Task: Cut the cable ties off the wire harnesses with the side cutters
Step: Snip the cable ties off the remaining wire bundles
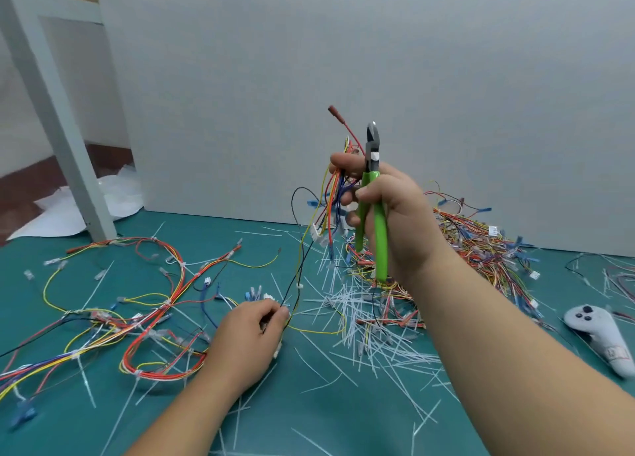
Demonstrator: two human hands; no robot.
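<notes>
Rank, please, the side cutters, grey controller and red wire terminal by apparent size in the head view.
1. Side cutters, though raised nearer the camera.
2. Grey controller.
3. Red wire terminal.

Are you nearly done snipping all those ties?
Partway. Many cut ties litter the mat. The right hand holds the side cutters and one harness, whose loose end the left hand pinches. The harnesses on the left still wear white ties.
</notes>
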